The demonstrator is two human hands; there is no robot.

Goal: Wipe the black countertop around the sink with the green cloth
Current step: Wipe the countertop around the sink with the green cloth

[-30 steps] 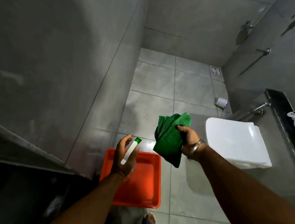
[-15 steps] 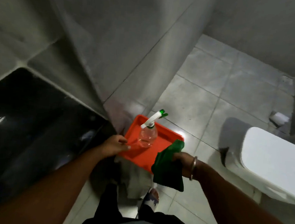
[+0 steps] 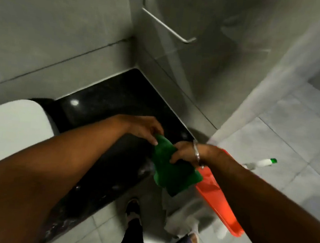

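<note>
The green cloth (image 3: 170, 168) hangs in front of me at the right end of the black countertop (image 3: 115, 98). My right hand (image 3: 185, 154) grips its middle, a metal bangle on the wrist. My left hand (image 3: 145, 128) pinches the cloth's top corner between fingertips. Both hands hover just above the counter's front right corner. The white sink (image 3: 15, 127) sits on the counter at the left, partly cut off by the frame and my left forearm.
An orange tray (image 3: 218, 198) lies on the grey tiled floor to the right, partly behind my right arm. A spray bottle (image 3: 263, 162) with a green tip stands in it. A metal towel bar (image 3: 168, 27) is on the wall above. My feet are below.
The view has swung left from the floor and toilet to the countertop. My left hand has left the tray edge and taken the cloth's corner; the cloth now hangs over the counter.
</note>
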